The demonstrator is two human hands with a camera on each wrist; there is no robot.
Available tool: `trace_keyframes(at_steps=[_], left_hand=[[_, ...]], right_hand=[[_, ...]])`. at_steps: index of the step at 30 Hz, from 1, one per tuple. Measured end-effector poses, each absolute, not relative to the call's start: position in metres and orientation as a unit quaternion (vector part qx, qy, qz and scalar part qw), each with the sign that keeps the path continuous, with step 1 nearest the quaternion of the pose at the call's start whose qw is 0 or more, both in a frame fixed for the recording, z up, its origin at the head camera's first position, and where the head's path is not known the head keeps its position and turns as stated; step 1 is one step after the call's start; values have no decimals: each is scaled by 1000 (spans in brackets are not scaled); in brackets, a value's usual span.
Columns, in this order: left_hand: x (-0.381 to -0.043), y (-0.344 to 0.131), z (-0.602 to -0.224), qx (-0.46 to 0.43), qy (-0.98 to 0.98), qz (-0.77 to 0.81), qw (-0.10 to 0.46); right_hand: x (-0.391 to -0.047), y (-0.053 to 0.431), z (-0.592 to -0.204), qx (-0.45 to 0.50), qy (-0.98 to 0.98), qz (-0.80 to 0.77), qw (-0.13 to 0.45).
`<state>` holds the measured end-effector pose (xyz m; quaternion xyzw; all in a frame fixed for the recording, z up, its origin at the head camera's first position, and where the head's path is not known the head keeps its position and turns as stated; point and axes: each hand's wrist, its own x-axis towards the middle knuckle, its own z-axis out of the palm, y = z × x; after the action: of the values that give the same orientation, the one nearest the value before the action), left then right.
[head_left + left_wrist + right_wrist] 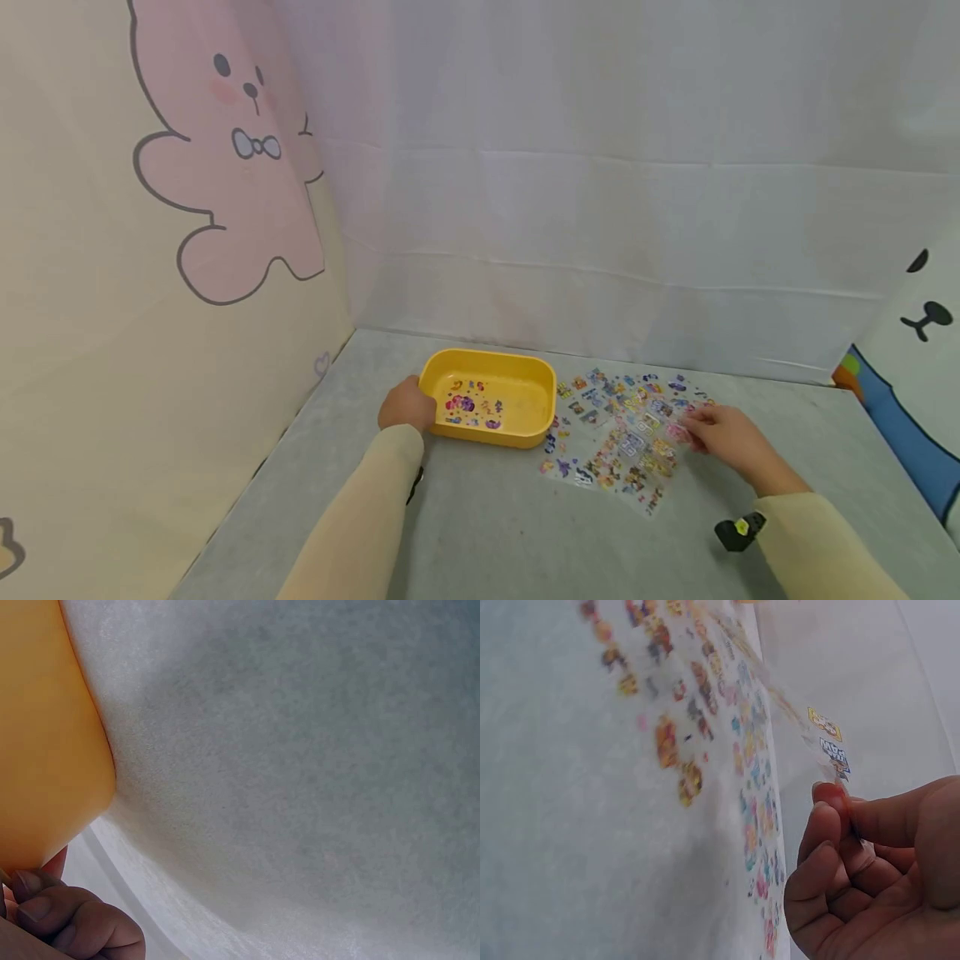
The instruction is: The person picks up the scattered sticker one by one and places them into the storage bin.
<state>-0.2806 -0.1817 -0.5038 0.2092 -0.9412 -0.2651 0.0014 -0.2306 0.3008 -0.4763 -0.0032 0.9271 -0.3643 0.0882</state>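
Note:
On the left end of a yellow plastic tray point(487, 436), my left hand point(407, 405) grips the wall. The left wrist view has its curled fingers point(75, 919) at the tray's edge. A sheet with purple and pink stickers point(463, 403) lies inside the tray. To the right, my right hand point(726, 437) pinches the edge of a clear sticker sheet point(826, 735) between thumb and fingers. That sheet slants up off the table in the right wrist view. Beneath and around it, several clear sheets of colourful stickers point(564, 468) overlap one another beside the tray.
The grey table point(525, 533) meets a white cloth backdrop point(600, 225) behind the tray. A cream wall with a pink bear print point(247, 192) rises on the left. Another printed panel point(911, 392) borders the right side. A black wrist device point(738, 532) hangs under the right sleeve.

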Motion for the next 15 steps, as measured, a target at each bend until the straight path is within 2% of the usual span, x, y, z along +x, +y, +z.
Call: trace_keyframes(at_steps=[15], left_hand=[[-278,-181,-498,208,-940,-268,-6]], right_hand=[[-249,254,-459,16,895,-440,71]])
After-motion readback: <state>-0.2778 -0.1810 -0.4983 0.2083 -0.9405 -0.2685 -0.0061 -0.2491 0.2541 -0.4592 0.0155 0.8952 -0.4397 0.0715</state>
